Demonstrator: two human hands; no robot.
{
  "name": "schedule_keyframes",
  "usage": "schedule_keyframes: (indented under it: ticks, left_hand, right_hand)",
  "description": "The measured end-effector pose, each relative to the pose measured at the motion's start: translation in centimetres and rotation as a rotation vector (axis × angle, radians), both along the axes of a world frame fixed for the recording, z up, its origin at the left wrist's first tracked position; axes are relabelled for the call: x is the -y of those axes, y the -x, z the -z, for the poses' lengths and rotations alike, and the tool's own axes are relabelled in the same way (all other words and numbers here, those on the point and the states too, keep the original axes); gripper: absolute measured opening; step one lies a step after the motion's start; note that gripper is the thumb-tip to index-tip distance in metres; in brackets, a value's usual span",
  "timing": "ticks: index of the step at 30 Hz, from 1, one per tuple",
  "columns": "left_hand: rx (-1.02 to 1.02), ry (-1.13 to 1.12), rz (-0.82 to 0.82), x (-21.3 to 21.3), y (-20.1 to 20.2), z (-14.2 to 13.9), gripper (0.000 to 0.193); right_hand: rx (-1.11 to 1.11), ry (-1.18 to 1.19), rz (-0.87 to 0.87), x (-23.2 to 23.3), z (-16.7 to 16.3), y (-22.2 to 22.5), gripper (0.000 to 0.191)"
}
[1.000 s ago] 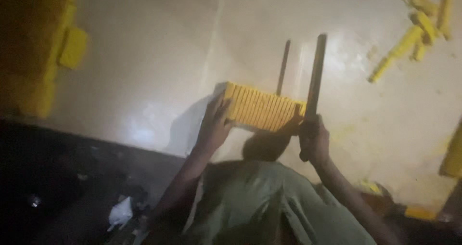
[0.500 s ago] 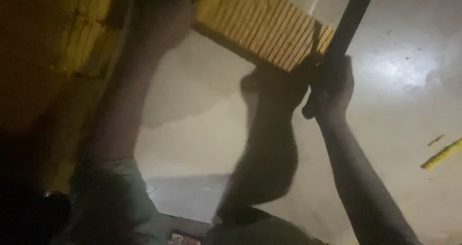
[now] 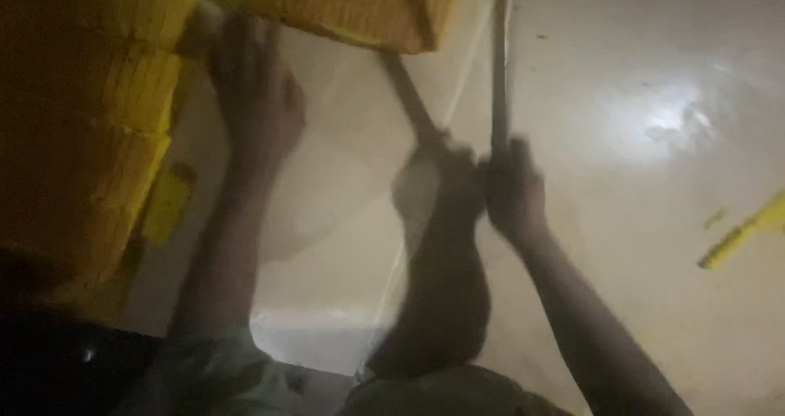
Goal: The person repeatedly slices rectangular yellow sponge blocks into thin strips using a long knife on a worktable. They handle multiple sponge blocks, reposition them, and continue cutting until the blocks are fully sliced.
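Note:
A block of stacked yellow sticks (image 3: 343,7) fills the top of the blurred head view. My left hand (image 3: 253,97) presses against its lower left end, next to a tall yellow stack (image 3: 90,114). My right hand (image 3: 515,191) grips a thin upright metal bar (image 3: 500,56) that rises past the block's right edge. A dark shape, a shadow or a leg (image 3: 437,252), runs up beside that hand; I cannot tell which.
The pale shiny floor (image 3: 654,244) spreads to the right with a bright glare. A loose yellow stick (image 3: 740,232) lies at the right edge. A small yellow piece (image 3: 168,203) sits by the stack on the left. Bottom left is dark.
The view has closed in and swung. The yellow block has shifted up and left toward the tall stack, with my left hand following it. My right hand keeps hold of the bar.

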State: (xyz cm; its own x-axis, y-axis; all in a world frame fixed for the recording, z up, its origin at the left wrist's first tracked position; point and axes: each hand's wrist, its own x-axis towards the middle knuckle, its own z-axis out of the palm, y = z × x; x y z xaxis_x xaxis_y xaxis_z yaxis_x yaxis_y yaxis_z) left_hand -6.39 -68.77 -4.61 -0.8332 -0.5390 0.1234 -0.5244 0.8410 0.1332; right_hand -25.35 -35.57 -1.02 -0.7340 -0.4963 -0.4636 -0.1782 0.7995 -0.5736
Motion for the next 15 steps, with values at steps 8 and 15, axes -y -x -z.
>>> schedule_keyframes:
  ticks: [8, 15]
  left_hand:
    - [0.119, -0.159, -0.048, -25.5, -12.7, -2.8, 0.064]
    - [0.092, -0.165, 0.042, -46.6, -19.8, -5.0, 0.076]
  right_hand:
    - [-0.485, -0.073, -0.407, -36.2, -0.2, -4.6, 0.039]
    - [-0.801, -0.112, 0.323, -56.9, -6.9, 6.5, 0.018]
